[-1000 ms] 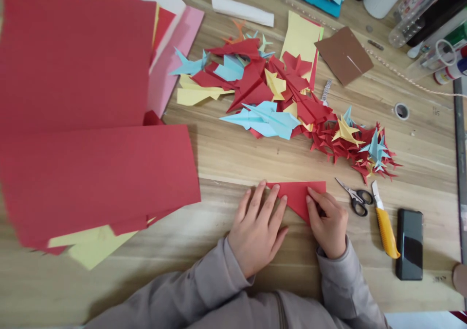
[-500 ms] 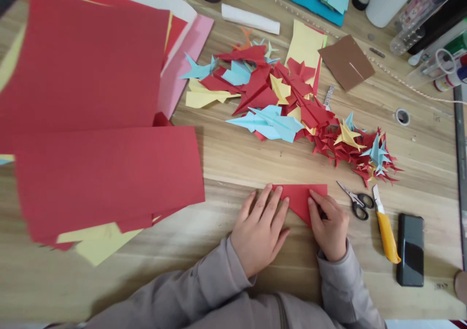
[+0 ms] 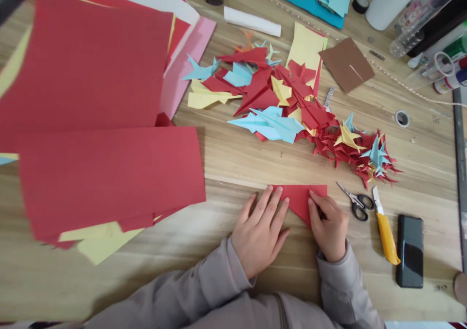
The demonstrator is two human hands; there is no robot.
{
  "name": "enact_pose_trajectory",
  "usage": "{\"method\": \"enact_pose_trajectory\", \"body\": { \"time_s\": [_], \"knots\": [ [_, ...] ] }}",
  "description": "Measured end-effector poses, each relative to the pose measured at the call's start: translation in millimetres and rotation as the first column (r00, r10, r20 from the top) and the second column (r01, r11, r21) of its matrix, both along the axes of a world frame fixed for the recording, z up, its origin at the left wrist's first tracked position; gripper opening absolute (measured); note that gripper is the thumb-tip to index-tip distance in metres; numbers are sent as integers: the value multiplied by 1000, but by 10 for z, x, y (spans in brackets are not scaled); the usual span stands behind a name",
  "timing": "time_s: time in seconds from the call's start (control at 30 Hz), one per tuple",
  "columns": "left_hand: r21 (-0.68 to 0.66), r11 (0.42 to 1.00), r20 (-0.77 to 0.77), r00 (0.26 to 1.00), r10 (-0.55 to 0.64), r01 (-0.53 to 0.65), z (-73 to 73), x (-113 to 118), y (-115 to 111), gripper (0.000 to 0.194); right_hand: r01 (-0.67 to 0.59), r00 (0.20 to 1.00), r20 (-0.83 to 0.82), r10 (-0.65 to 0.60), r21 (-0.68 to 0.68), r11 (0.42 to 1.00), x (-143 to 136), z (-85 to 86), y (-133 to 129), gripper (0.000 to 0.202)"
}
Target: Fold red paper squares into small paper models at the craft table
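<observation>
A small folded piece of red paper (image 3: 299, 199) lies on the wooden table in front of me, with a straight far edge and a slanted near edge. My left hand (image 3: 260, 232) rests palm down with its fingers spread, the fingertips on the paper's left part. On the right side, my right hand (image 3: 328, 224) pinches the paper between thumb and forefinger, its other fingers curled. Black-handled scissors (image 3: 359, 202) lie just right of that hand, beside a yellow utility knife (image 3: 386, 234).
Large red sheets (image 3: 109, 173) are stacked at the left. Beyond my hands spreads a pile of folded paper planes and small pointed figures (image 3: 277, 95). A black phone (image 3: 410, 251) lies at the right. Brown paper (image 3: 347, 65), a tape roll (image 3: 402, 118) and bottles stand or lie farther back.
Both hands keep the same hold on the red paper. The whole view has shifted very slightly; nothing else has visibly moved.
</observation>
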State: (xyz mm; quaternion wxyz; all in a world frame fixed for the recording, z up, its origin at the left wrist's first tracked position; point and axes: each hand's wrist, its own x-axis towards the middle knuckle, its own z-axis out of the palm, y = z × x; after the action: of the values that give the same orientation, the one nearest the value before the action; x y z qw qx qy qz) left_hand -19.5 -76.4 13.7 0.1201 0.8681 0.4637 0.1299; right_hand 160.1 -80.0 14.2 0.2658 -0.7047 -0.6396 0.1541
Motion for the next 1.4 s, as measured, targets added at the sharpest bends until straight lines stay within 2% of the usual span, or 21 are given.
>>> {"method": "enact_pose_trajectory", "body": {
  "time_s": [0.6, 1.03, 1.13, 1.27, 1.4],
  "knots": [
    [-6, 1000, -3, 1000, -25, 25, 29, -19, 53, 51, -4, 1000, -2, 4, 2, 1000, 1, -9, 4, 23],
    [31, 998, -27, 999, -45, 46, 11, 6, 93, 60, -63, 990, 123, 62, 0, 998, 15, -28, 8, 29],
    [44, 997, -48, 997, -64, 66, 1, 1, 99, 62, -77, 974, 216, 73, 11, 997, -20, -19, 5, 30],
    [82, 993, -55, 995, -80, 84, -38, -10, 103, 64, -111, 879, 467, 102, -7, 994, -103, 10, -5, 36],
    [116, 989, -62, 995, -80, 87, -84, -11, 108, 67, -207, 816, 551, 173, -2, 978, -125, -11, 0, 39]
  ]
}}
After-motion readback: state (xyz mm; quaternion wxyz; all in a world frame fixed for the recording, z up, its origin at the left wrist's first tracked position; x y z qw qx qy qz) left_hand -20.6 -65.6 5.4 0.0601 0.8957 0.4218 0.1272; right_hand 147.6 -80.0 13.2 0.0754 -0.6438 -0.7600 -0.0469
